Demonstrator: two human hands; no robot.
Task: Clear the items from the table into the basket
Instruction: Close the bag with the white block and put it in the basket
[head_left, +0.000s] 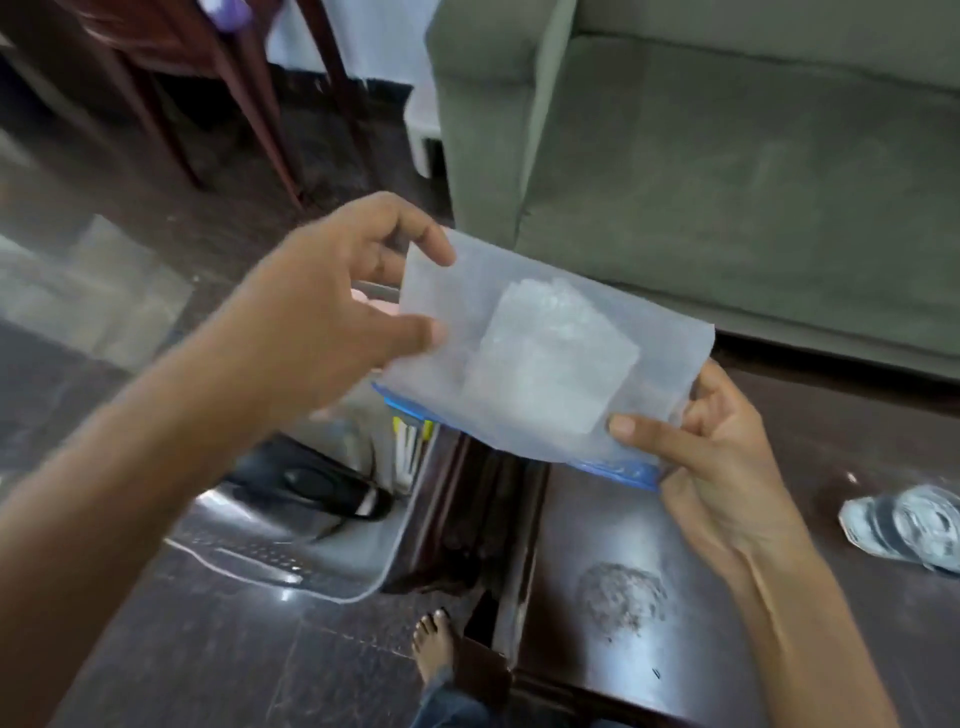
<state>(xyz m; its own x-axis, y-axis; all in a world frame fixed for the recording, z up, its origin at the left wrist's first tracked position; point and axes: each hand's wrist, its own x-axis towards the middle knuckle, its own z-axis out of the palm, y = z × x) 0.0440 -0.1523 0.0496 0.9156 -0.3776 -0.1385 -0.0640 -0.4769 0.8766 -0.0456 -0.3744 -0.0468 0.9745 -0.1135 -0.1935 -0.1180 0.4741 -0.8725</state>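
We hold a frosted plastic bag (545, 358) up in the air with both hands, above the near edge of the dark wooden table (727, 597) and the clear basket (291, 566) that sits on the floor just left of it. Our left hand (332, 306) pinches the bag's upper left corner, thumb on the near face and fingers curled round the top edge. Our right hand (711, 457) grips the lower right corner, thumb pressed on the front just above the blue zip strip (618, 470), the other fingers closed behind it. Inside the bag a paler, square, crinkled wad (550, 358) shows through the plastic; we cannot tell what it is.

The basket already holds a black object (332, 488) and some upright white and yellow things (410, 441), partly hidden by the bag. On the table, well to the right, lies a crumpled clear wrapper (904, 525), and nearer to us a dull scuffed patch (621, 597) marks the wood. A grey-green sofa (727, 156) stands beyond, and our bare foot (434, 644) rests on the dark floor
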